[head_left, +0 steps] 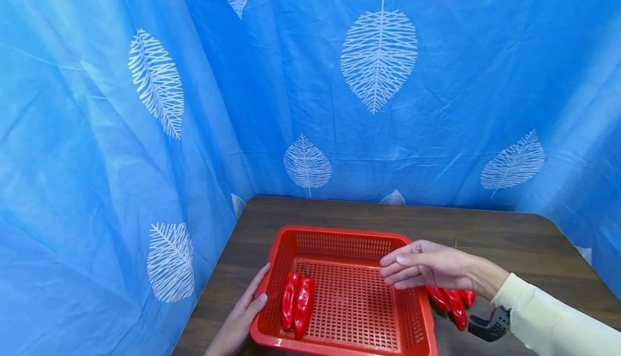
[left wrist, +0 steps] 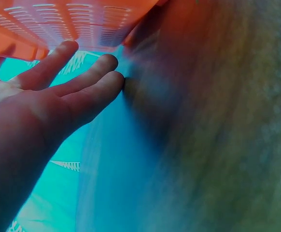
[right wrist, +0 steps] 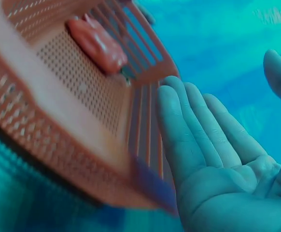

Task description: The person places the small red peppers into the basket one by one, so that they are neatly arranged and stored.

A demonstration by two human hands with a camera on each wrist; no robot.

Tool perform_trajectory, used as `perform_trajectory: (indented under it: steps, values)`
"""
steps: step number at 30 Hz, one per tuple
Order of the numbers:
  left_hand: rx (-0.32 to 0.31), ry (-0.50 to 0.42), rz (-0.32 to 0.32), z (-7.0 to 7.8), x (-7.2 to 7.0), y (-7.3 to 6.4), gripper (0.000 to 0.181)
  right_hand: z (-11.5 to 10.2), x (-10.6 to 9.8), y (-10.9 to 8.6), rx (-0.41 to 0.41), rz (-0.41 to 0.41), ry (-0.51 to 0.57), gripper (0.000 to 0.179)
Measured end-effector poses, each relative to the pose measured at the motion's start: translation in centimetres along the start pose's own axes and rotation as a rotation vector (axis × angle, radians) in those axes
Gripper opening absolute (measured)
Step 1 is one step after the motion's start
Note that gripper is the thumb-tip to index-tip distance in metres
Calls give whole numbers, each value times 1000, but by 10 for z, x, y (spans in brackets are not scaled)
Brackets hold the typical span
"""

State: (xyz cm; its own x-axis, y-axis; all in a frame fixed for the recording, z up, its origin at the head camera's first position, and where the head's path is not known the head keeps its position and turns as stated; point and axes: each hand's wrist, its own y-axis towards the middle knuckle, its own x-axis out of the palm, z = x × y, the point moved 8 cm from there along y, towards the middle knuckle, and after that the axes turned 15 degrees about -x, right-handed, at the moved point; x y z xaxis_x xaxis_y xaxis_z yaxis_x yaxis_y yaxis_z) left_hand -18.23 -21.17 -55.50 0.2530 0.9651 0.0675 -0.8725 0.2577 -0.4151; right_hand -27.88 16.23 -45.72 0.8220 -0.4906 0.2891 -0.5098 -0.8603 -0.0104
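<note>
From above, we see open passage to the middle of the red basket. Two red peppers block its left side, where the left hand borders the wall; the right hand overhangs the right rim, a pepper cluster just outside.

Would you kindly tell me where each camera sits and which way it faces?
Head: worn on the head, facing forward and down at the red basket; left hand, right hand and a sleeve show.
Left wrist: on that wrist, facing the basket's slotted wall; the left hand shows.
Right wrist: on that wrist, facing into the basket; the right hand's palm shows.
Head and right wrist share peppers in the basket.
</note>
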Motion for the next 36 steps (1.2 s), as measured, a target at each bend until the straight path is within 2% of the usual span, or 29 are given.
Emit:
perform_trajectory:
  steps: [4, 9, 13, 18, 23, 28, 32, 36]
  values:
    - [-3, -9, -8, -3, 1, -3, 76, -4, -14, -28, -33, -8, 61, 45]
    - [-13, -6, -12, -3, -1, -7, 77, -5, -28, -63, -106, -54, 196, 51]
    - [0, 23, -8, -1, -4, -10, 75, -2, -41, -89, -140, -41, 274, 56]
    - [19, 39, -15, -2, -8, -14, 72, 3, -55, -116, -164, 2, 300, 59]
    - [9, 38, -21, -5, -11, -14, 74, 12, -68, -136, -135, 54, 294, 61]
    - [15, 38, -35, -6, -11, -13, 74, 16, -87, -153, -141, 74, 337, 65]
    - [12, 31, -35, -6, -12, -13, 74, 20, -101, -162, -155, 88, 343, 65]
    - [10, 28, -28, -6, -13, -11, 75, 24, -111, -166, -131, 126, 315, 62]
